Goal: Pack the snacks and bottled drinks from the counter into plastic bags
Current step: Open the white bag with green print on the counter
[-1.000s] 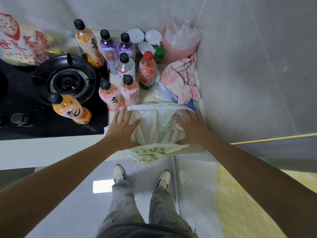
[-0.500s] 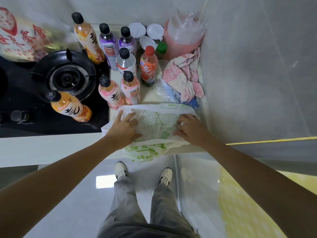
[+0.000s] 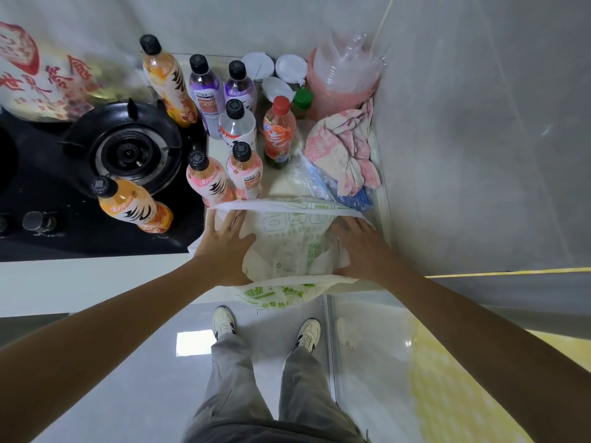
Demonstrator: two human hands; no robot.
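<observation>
White bag (image 3: pixel 287 247) with green print lies at the front edge of the desk (image 3: pixel 96 282), its lower part hanging over the edge. Both hands are inside its mouth, spreading it. Left hand (image 3: pixel 224 244) is flat, fingers straight, pressing the bag's left side outward. Right hand (image 3: pixel 358 244) is likewise flat, fingers extended against the right side. Neither grips anything.

Just behind the bag stand two pink bottles (image 3: pixel 208 180), side by side, nearly touching its rim. Behind them is a clear bottle (image 3: pixel 236 126); to its right, a red-capped bottle (image 3: pixel 278 132). Farther back are two purple bottles (image 3: pixel 204 91) and a tall orange bottle (image 3: pixel 169 84). Another orange bottle (image 3: pixel 134 206) stands on the black stove (image 3: pixel 64 238), in front of the burner (image 3: pixel 128 148).

Right of the bottles, a pink cloth (image 3: pixel 345 148) is heaped against the wall, over clear plastic wrap (image 3: pixel 316 180). In the back corner sit a stack of plastic cups (image 3: pixel 345 75), white lids (image 3: pixel 289 68) and a green cap (image 3: pixel 303 98). A large snack bag (image 3: pixel 38 78) sits far left, blurred.
</observation>
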